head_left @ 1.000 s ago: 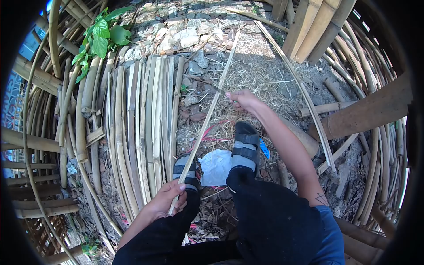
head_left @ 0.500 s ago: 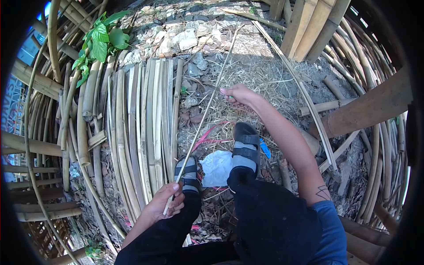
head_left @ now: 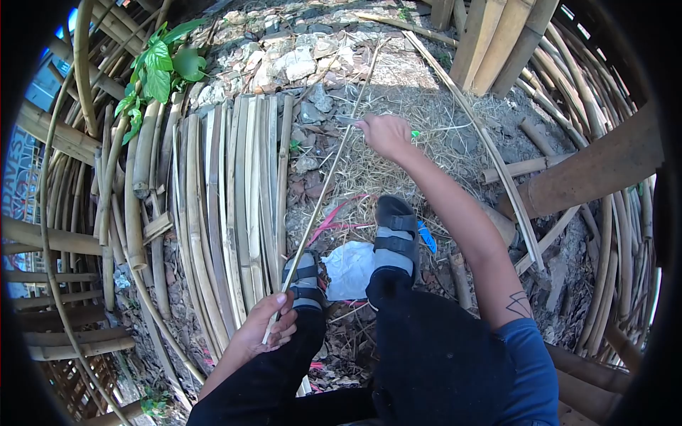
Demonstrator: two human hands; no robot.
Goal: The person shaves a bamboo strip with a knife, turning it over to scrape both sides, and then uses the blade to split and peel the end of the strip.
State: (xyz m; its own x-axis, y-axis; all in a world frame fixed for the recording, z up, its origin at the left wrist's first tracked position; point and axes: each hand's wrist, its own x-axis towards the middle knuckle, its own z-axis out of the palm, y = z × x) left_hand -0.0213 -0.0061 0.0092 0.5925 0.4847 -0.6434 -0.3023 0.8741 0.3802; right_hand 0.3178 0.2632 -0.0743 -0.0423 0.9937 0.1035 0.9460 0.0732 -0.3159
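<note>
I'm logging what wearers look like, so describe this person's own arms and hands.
Both the left hand and right hand look ungloved. The right arm wears a short blue sleeve; below it is a dark tattoo of angular outlines. No left sleeve shows.

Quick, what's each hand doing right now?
Left hand: closed, holding the near end of a long, thin, pale bamboo strip.
Right hand: closed, holding a small grey-bladed knife, green at its handle end.

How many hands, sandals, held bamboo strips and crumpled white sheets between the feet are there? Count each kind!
Hands (left hand, right hand): 2
Sandals (left sandal, right sandal): 2
Held bamboo strip: 1
Crumpled white sheet: 1
Total: 6
</note>
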